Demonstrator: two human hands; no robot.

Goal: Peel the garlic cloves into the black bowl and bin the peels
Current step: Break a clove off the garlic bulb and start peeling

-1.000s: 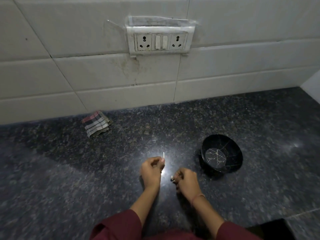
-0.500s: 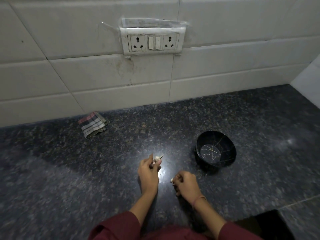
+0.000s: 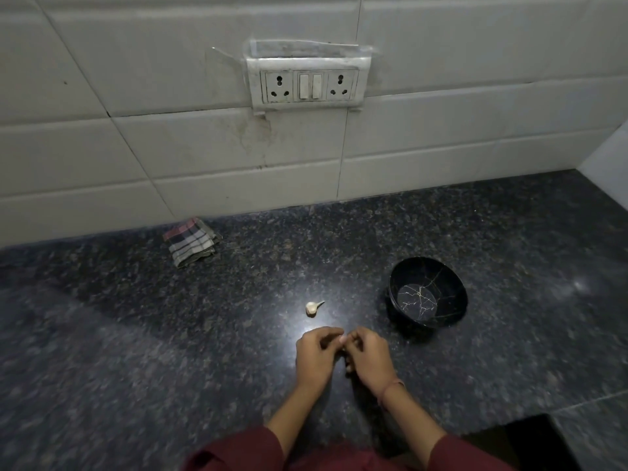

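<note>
Speckled dark granite countertop (image 3: 136,317) carries one garlic clove (image 3: 314,308), lying loose just beyond both hands and touching neither. The left hand (image 3: 316,356) and right hand (image 3: 370,360) sit knuckles-up, curled fingertips meeting between them; whether they pinch anything cannot be told. Right of the clove stands the black bowl (image 3: 448,287), with a folded checked cloth (image 3: 190,241) far left by the tiled wall.

Left hand (image 3: 317,356), right hand (image 3: 368,356) side by side, fingers curled, fingertips meeting; grip contents hidden.

Bowl (image 3: 452,294) black, gold-veined; cloth (image 3: 191,241) checked; counter (image 3: 136,334) dark speckled; sleeves (image 3: 244,450) maroon.
</note>
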